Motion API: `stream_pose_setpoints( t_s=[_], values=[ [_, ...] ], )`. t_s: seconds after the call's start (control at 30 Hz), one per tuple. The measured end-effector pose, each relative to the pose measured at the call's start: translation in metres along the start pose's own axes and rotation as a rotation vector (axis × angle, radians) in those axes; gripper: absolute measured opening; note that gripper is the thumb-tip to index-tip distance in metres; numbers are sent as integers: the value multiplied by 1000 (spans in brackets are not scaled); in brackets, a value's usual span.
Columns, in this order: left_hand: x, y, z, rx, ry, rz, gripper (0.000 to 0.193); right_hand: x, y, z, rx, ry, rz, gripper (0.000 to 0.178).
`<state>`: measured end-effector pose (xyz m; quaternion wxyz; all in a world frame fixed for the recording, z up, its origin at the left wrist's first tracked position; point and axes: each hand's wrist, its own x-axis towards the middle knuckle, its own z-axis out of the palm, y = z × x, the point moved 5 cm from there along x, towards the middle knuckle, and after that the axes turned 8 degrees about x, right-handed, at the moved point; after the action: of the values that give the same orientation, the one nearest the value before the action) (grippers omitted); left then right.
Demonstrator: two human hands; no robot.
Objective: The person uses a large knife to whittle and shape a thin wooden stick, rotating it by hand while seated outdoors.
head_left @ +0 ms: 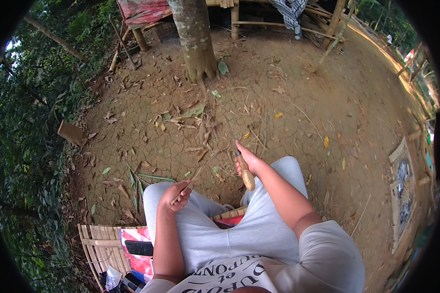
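Note:
My left hand [180,195] is closed round a thin brown stick [200,170], which slants up and to the right over the ground. To its right, my right hand [249,160] grips a wooden-handled tool [248,179]. The light, rounded handle points back toward me, and a dark collar shows at its far end. I cannot make out a blade. My right index finger is stretched forward. The hands are apart, each just beyond one of my knees.
I sit on a bamboo-slat bench [100,242] with a black phone [139,248] at my left. Ahead stands a tree trunk [193,39] on cracked soil with dry leaves. A bamboo structure [278,23] lies behind it, a framed pit [402,193] at far right, dense bushes [24,146] at left.

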<state>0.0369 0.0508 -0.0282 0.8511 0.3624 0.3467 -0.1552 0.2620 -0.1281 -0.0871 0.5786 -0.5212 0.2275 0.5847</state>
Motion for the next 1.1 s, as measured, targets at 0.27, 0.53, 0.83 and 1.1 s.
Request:
stream_pose_setpoints(
  t_s=[0.27, 0.53, 0.83, 1.1],
  values=[
    [5, -3, -10, -44, -23, -3, 14, 27, -11, -7, -71, 128, -216, 64],
    [4, -2, -7, -37, -51, -5, 17, 38, -7, -10, -131, 99, -229, 65],
    [6, -4, -12, -22, 6, 0, 27, 34, -5, -6, -137, 76, -237, 67],
    [9, -6, -16, -41, 16, -2, 25, 36, -5, -7, -132, 92, -215, 67]
  ],
)
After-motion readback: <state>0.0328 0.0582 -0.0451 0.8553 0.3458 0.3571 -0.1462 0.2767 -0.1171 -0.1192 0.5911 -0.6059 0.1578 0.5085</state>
